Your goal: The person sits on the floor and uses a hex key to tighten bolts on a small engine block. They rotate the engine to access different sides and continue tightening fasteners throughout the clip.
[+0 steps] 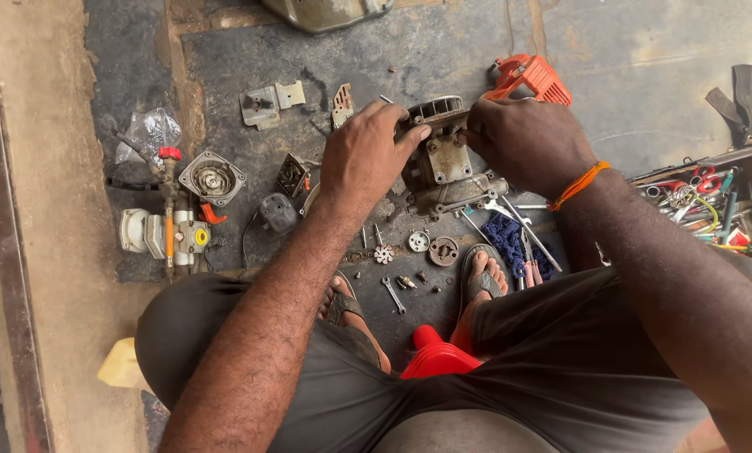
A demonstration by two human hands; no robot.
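A grimy grey engine block [444, 164] with cooling fins stands upright on the dark, oily floor between my feet. My left hand [363, 155] grips its left side, with fingertips pressed on the upper casing. On the right, my right hand [528, 138] is closed on the block's top right edge; an orange thread is tied around that wrist. Whether this hand also holds a small tool is hidden by the fingers.
Small screws, washers, gears and a spanner [393, 294] lie by my sandalled feet. A pump assembly [168, 231] and round cover [213, 177] sit to the left, an orange plastic cover [533, 77] behind, a tool-filled box [711, 205] at right, and a red stool [437, 356] under me.
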